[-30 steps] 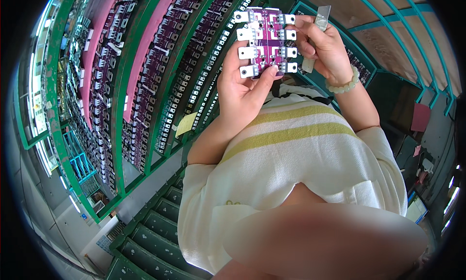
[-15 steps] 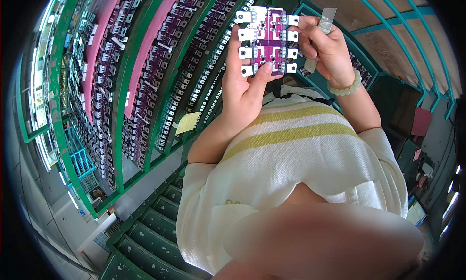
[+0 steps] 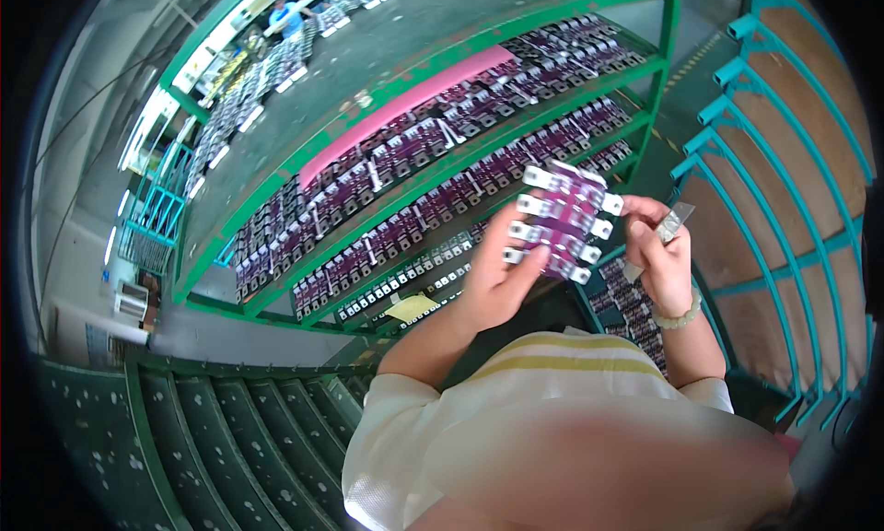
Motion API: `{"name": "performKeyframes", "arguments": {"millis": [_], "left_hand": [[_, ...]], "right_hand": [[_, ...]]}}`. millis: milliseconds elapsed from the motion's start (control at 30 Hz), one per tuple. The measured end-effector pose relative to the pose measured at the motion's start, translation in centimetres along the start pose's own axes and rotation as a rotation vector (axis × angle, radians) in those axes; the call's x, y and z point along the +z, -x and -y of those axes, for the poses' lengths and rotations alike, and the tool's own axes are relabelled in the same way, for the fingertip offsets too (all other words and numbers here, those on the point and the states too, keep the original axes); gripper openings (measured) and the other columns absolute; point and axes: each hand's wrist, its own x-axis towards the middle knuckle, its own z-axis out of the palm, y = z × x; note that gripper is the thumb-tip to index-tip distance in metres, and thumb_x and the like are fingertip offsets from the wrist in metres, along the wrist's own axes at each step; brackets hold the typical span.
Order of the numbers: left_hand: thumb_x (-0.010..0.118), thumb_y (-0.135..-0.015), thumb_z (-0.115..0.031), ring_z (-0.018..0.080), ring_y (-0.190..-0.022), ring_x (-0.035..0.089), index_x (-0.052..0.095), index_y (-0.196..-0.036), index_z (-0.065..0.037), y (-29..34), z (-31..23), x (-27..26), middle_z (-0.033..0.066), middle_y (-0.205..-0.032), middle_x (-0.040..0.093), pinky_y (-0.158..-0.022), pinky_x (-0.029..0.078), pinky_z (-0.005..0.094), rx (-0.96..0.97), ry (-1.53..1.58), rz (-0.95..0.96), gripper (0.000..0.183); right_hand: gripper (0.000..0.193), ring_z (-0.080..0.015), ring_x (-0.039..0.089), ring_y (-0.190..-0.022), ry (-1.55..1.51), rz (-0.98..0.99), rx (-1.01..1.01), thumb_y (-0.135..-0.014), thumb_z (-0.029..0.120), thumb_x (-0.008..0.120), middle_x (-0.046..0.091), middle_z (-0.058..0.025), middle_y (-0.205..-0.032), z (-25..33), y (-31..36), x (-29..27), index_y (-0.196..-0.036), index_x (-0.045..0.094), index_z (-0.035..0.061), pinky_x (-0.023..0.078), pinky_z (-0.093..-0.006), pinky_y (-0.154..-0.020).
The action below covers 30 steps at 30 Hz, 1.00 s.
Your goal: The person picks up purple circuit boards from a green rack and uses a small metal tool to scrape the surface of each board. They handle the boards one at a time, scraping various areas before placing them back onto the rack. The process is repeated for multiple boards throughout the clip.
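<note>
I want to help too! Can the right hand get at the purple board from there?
Probably yes: the right hand is close beside the purple board, with nothing visible between them, though its fingers hold a flat strip.

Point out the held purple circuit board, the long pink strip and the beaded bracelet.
Purple circuit board (image 3: 564, 220): head view, middle of its face.
Pink strip (image 3: 405, 110): head view, mid-length.
Beaded bracelet (image 3: 679, 322): head view, its visible beads.

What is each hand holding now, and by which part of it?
The left hand holds a purple circuit board by its left and lower edges. The right hand holds a flat greyish strip around its middle.
</note>
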Motion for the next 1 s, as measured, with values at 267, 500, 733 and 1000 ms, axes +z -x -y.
{"name": "performKeyframes", "arguments": {"millis": [267, 500, 733, 1000], "left_hand": [[0.055, -0.088, 0.001, 0.0244, -0.104, 0.059, 0.043, -0.132, -0.002, -4.3, -15.6, -9.8, 0.0177, -0.115, 0.056, -0.090, 0.048, 0.0353, 0.668, -1.455, -0.554, 0.045], [0.049, -0.090, 0.003, 0.0344, -0.084, 0.067, 0.039, -0.122, 0.009, -12.1, -16.7, -15.5, 0.0235, -0.105, 0.058, -0.071, 0.060, 0.0410, 0.030, -0.605, -0.504, 0.034], [0.056, -0.094, -0.018, 0.0329, -0.077, 0.068, 0.042, -0.114, 0.020, -21.2, -11.3, -16.1, 0.0245, -0.096, 0.062, -0.070, 0.061, 0.0374, -0.306, -0.658, -0.341, 0.046], [0.072, -0.078, -0.047, 0.0252, -0.138, 0.030, 0.037, -0.142, -0.014, -22.7, -16.7, -19.0, 0.0105, -0.145, 0.039, -0.112, 0.026, 0.0402, -0.117, -1.523, 0.508, 0.081]], "right_hand": [[0.026, -0.0054, 0.041, -0.057, -0.116, 0.197, 0.015, -0.096, 0.012, 0.047, 0.062, -0.0076, -0.098, -0.8, -3.3, 0.6, -0.110, 0.059, -0.0056, 0.032, -0.0199, -0.049], [0.023, -0.0063, 0.045, -0.056, -0.177, 0.243, 0.247, -0.096, 0.012, 0.047, 0.065, -0.0091, -0.095, -2.6, -3.7, 2.6, -0.107, 0.060, -0.0035, 0.034, -0.0195, -0.048], [0.023, -0.0078, 0.046, -0.057, -0.201, 0.283, 0.315, -0.095, 0.010, 0.046, 0.065, -0.0104, -0.095, -2.3, -3.2, 2.4, -0.106, 0.060, -0.0040, 0.036, -0.0204, -0.048], [0.021, -0.0079, 0.046, -0.055, -0.204, 0.054, 0.294, -0.095, 0.010, 0.047, 0.065, -0.0109, -0.093, -4.0, -2.3, -3.0, -0.104, 0.061, -0.0028, 0.035, -0.0208, -0.047]]}}
